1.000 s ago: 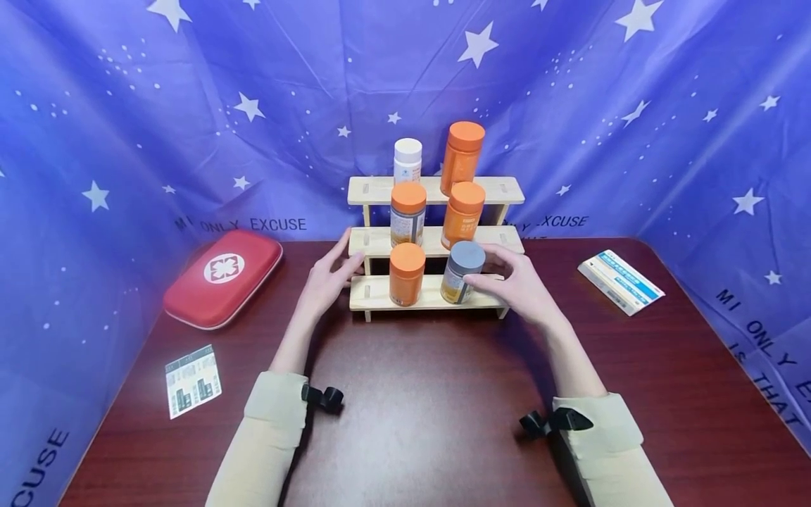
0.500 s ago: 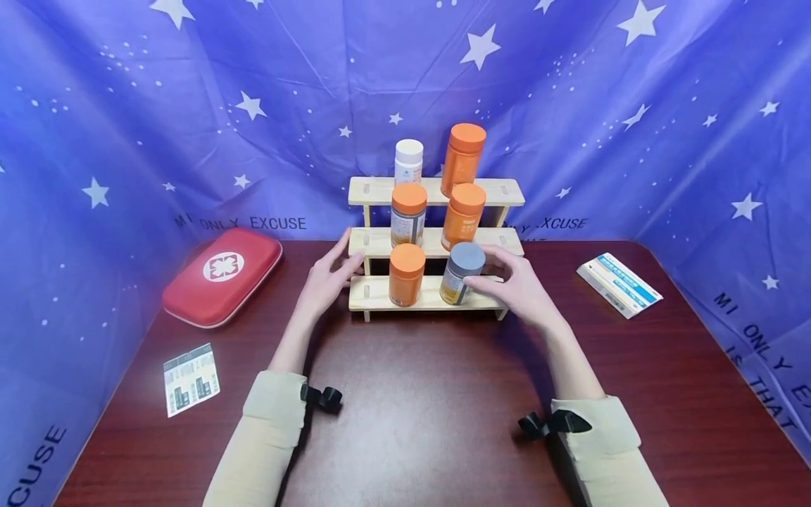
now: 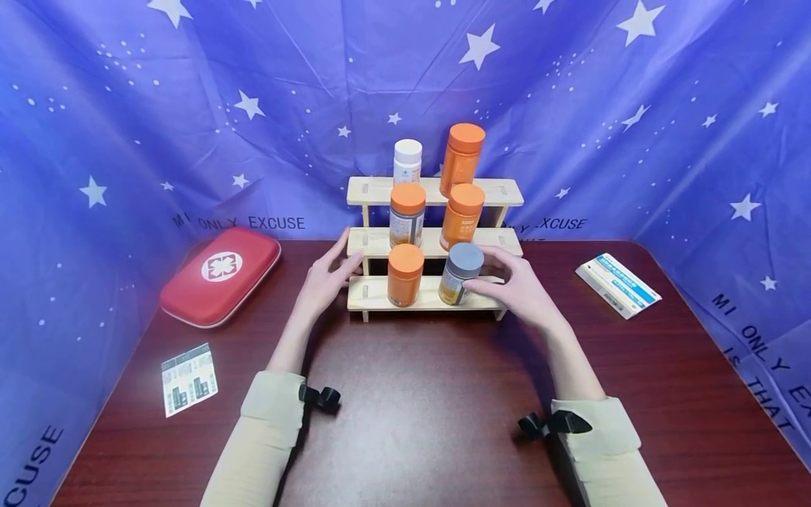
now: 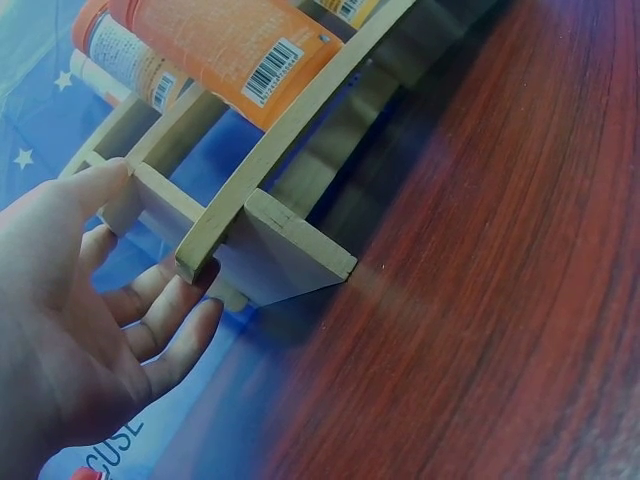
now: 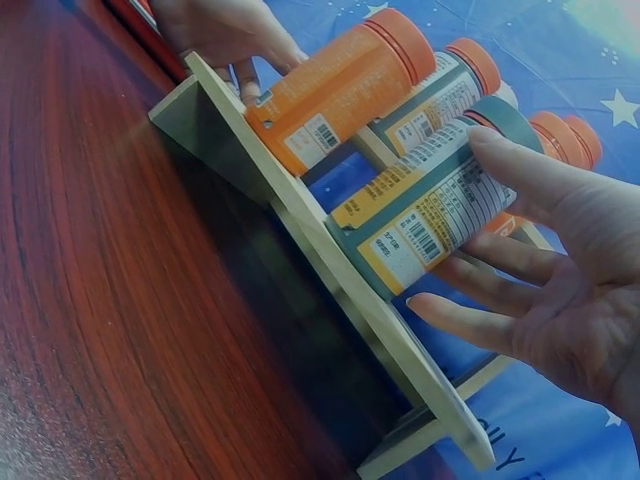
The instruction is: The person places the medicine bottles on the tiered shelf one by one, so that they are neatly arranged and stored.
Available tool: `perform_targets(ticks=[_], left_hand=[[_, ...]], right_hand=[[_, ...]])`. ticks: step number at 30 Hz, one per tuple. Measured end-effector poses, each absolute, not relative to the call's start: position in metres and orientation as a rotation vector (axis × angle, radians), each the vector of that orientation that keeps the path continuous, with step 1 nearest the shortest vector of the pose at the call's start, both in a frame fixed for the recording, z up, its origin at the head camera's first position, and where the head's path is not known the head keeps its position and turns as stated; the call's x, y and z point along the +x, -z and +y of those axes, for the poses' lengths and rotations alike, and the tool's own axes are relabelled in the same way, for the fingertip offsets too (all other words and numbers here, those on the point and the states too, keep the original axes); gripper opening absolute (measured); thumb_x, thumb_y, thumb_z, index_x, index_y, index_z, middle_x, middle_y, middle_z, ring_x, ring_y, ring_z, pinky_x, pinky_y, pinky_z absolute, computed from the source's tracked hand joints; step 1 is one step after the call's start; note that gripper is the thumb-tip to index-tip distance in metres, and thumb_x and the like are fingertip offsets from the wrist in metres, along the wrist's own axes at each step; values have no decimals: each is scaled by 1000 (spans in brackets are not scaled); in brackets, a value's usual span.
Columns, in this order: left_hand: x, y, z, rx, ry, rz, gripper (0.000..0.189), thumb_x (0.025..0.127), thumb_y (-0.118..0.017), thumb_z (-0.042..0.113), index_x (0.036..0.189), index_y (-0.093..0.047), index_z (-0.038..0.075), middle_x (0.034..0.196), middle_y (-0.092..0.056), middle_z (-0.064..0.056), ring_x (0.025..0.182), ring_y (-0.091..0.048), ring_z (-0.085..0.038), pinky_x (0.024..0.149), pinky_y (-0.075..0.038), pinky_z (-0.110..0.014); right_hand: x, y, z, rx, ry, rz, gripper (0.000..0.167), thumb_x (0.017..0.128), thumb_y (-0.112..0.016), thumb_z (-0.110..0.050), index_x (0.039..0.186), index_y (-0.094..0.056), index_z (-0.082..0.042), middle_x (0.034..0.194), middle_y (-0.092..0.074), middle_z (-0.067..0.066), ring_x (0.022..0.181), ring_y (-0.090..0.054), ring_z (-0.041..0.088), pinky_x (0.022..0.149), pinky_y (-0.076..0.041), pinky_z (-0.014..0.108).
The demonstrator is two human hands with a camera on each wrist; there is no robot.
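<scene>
A three-tier wooden shelf [image 3: 367, 300] stands on the table with bottles on its tiers. My right hand [image 3: 526, 292] holds the grey-capped bottle [image 3: 455, 285] at the right of the bottom tier. In the right wrist view the thumb [image 5: 530, 170] lies near its cap and the fingers pass behind it; the bottle stands upright on the board. At the shelf's left end, my left hand [image 3: 323, 282] grips the side. Its thumb [image 4: 95, 185] touches the wood, and fingers curl at the bottom board's end. Left of the grey-capped bottle is an orange bottle [image 3: 405, 278].
The middle tier bears an orange-capped bottle [image 3: 407, 215] and an orange bottle [image 3: 462, 218]. Up top are a white bottle [image 3: 407, 160] and a tall orange bottle [image 3: 462, 158]. A red first-aid case [image 3: 222, 278] and a printed card [image 3: 189, 380] lie left; a medicine box [image 3: 619, 285] lies right.
Both hands keep their places at the shelf and the grey-capped bottle. The bottle shifts very slightly left, but the whole view drifts a little too.
</scene>
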State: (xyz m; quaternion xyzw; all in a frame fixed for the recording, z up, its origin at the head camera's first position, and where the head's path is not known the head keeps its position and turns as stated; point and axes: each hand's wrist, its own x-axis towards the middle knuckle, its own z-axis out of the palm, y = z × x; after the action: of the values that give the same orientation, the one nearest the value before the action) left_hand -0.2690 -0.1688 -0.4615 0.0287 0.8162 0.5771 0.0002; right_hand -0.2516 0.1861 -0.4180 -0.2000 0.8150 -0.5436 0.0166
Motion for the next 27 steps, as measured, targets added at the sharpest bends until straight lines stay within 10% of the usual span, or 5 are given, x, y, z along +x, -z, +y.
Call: perform_targets(ticks=[27], left_hand=[[-270, 462, -169, 91, -1794, 2580, 62, 100, -58, 59, 154, -28, 57, 112, -76, -19, 99, -71, -24, 90, -63, -42]], right_hand=[[-252, 414, 194, -584, 1687, 2512, 62, 90, -80, -11, 147, -56, -15, 133, -67, 15, 112, -69, 8, 90, -59, 19]])
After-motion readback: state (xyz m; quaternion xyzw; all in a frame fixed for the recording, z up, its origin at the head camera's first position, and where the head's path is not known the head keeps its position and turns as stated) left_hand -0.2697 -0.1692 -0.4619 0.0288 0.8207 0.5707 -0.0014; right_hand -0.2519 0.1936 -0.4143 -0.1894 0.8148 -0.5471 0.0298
